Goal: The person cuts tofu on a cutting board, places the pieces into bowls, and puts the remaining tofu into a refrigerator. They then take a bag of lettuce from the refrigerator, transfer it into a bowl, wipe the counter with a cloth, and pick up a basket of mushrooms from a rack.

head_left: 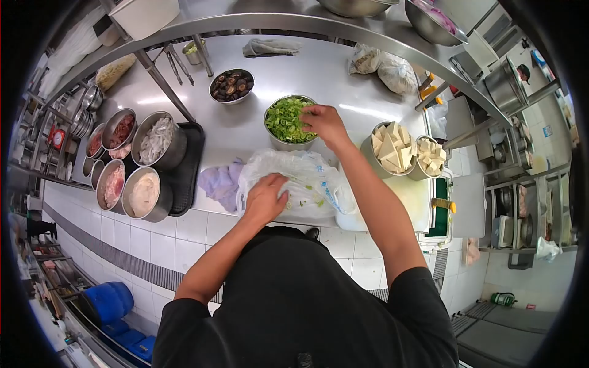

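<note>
My right hand (325, 124) is at the right rim of a steel bowl of chopped greens (284, 122), its fingers bent over the greens; whether they pinch any is too small to tell. Flat on a clear plastic bag (307, 178) near the table's front edge rests my left hand (265, 197), fingers spread, holding nothing. A few green bits lie on or in the bag. Crumpled purple plastic (221, 184) lies left of it, and a white cutting board (392, 205) is to its right.
Steel containers of pale cut blocks (394, 148) stand at the right. A bowl of dark mushrooms (231, 86) is behind. Several meat containers (144, 194) stand left, some by a black tray (189, 165). A metal shelf (245, 23) spans overhead.
</note>
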`<state>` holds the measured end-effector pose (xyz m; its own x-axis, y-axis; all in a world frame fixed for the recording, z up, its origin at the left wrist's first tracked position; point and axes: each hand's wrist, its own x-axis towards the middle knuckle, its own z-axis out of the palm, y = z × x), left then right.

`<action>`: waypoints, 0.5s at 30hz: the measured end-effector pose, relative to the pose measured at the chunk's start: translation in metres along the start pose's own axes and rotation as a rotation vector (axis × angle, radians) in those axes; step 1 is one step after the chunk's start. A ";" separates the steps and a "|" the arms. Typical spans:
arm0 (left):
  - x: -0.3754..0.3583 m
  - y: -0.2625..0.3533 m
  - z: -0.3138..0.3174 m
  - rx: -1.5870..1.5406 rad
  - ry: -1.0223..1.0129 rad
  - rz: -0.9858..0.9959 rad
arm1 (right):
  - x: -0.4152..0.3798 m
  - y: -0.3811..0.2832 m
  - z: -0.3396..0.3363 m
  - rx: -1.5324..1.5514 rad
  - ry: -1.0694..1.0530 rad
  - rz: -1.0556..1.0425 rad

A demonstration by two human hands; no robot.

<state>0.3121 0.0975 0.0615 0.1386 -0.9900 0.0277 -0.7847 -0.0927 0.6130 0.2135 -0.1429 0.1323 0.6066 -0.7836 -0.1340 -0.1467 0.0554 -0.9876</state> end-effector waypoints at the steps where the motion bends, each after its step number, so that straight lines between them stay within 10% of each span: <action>1: -0.002 -0.007 -0.007 -0.005 0.098 0.008 | 0.011 -0.006 -0.001 -0.153 -0.036 0.017; 7: -0.019 -0.016 -0.057 0.305 -0.036 -0.116 | 0.045 -0.026 -0.012 -0.352 -0.047 -0.014; 12: -0.005 -0.047 0.018 0.506 -0.068 0.014 | 0.031 -0.030 -0.014 -0.034 0.072 -0.198; 15: 0.012 -0.070 0.050 0.437 0.005 0.054 | -0.013 -0.012 -0.036 -0.396 0.051 -0.203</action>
<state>0.3383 0.0867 -0.0205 0.0928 -0.9942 0.0549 -0.9726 -0.0787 0.2188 0.1794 -0.1557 0.1489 0.6163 -0.7841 0.0733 -0.3225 -0.3362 -0.8848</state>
